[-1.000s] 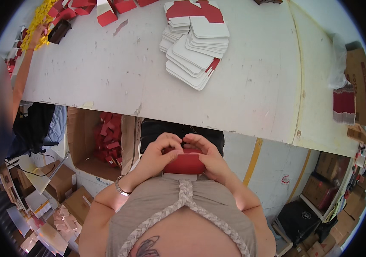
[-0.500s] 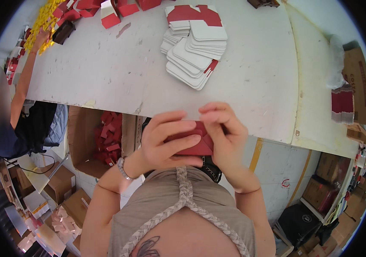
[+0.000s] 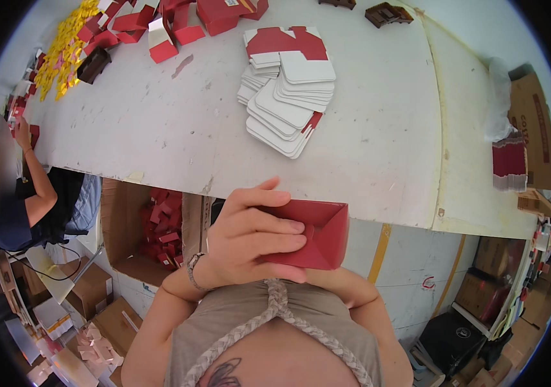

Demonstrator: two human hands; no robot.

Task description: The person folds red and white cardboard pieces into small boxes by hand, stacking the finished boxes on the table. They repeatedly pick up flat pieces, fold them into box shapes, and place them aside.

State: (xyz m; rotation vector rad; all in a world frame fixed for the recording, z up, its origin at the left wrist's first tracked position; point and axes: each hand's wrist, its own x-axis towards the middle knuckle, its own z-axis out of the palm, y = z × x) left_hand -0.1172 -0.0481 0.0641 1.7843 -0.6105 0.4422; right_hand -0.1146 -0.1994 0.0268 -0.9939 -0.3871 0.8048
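Observation:
In front of my body is a red cardboard box (image 3: pixel 328 237), its folded bottom flaps facing up. My left hand (image 3: pixel 250 235) grips it from the left, fingers lying across the flaps and thumb side along the near edge. My right forearm (image 3: pixel 343 284) passes beneath the box; the right hand itself is hidden behind it. Beyond my hands, on the white table, a fanned stack of flat box blanks (image 3: pixel 285 106) shows mostly white sides, with red on the farthest one.
Folded red boxes (image 3: pixel 185 26) and yellow wrapped pieces (image 3: pixel 63 58) cover the far left table. Dark brown miniature furniture (image 3: pixel 388 14) stands at the back. Below the table edge, a carton (image 3: pixel 124 226) holds red boxes. A co-worker's arm (image 3: pixel 40 184) reaches in at left.
My right hand has gone from the box's right end to beneath it. The box now shows its folded flaps more fully. The co-worker's hand has drawn back from the yellow pieces.

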